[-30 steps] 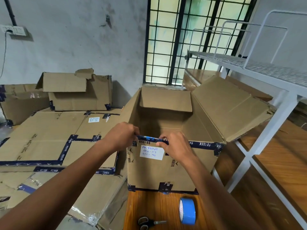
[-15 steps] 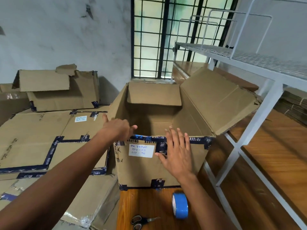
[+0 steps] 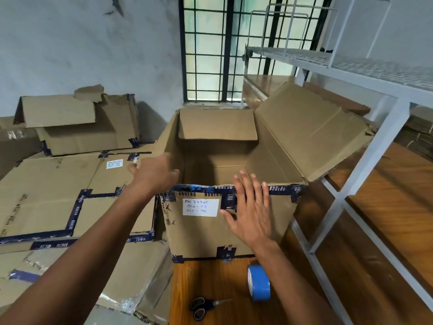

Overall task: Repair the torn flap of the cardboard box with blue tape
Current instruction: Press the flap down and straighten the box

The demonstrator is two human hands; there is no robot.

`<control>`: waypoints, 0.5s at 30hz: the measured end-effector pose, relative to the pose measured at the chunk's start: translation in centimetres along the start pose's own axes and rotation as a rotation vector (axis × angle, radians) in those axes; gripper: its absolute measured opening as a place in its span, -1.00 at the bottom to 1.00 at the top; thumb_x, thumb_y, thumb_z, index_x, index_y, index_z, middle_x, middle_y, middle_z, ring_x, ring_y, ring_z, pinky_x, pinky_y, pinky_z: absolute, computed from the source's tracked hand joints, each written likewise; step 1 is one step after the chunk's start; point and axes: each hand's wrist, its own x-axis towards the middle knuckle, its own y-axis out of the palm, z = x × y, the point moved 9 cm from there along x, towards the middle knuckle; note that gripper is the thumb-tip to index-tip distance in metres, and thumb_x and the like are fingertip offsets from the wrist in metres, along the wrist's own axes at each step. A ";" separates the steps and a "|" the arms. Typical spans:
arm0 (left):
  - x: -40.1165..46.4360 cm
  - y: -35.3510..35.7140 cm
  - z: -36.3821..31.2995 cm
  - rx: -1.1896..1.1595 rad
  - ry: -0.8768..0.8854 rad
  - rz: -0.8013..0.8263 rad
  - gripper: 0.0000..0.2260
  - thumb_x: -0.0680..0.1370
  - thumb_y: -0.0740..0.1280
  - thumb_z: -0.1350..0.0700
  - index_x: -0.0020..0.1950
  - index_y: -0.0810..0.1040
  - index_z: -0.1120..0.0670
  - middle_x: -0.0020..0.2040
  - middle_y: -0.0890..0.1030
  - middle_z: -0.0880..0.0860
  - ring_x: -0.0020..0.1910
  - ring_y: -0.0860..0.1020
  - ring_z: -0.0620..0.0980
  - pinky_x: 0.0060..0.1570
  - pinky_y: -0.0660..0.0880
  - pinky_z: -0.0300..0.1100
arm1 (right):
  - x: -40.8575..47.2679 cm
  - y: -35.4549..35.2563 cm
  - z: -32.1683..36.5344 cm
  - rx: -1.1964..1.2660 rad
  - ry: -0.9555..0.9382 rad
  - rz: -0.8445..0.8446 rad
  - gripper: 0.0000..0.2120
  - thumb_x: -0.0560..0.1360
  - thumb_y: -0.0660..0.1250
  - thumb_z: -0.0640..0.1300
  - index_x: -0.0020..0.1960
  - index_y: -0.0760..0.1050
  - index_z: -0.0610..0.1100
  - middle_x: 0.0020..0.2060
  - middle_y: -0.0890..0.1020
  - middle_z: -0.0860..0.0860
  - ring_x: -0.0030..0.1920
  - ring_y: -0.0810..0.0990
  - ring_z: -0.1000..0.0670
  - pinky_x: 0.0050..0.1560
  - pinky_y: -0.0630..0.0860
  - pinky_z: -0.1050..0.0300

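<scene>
An open cardboard box (image 3: 276, 221) stands in front of me on a wooden surface, with dark printed tape and a strip of blue tape (image 3: 194, 186) along its near top edge and a white label (image 3: 200, 207) on its front. My right hand (image 3: 250, 209) lies flat, fingers spread, against the box front by the near rim. My left hand (image 3: 154, 175) hovers with fingers apart at the box's left wall, slightly blurred, holding nothing. The far flap (image 3: 216, 124) and the big right flap (image 3: 309, 130) stand open. A blue tape roll (image 3: 259, 282) stands on edge below the box.
Black-handled scissors (image 3: 202, 306) lie on the wood left of the roll. Flattened and stacked cardboard boxes (image 3: 54, 184) fill the left side. A white metal rack (image 3: 365, 160) stands on the right, close to the right flap. A barred window (image 3: 225, 48) is behind.
Both hands let go of the tape strip on the near rim. The right hand opened flat on the box front; the left hand moved up and left along the box's left wall.
</scene>
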 end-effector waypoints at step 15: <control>2.8 8.3 -3.1 0.255 -0.020 0.763 -0.58 0.77 0.17 -0.17 0.11 0.65 0.12 0.11 0.67 0.13 -0.01 0.65 0.04 0.17 0.55 -0.03 | -0.5 -1.0 -0.1 0.000 -0.010 0.012 -0.04 0.52 0.32 0.41 0.70 0.07 -0.05 0.70 0.13 -0.09 0.69 0.10 -0.19 0.67 0.02 -0.29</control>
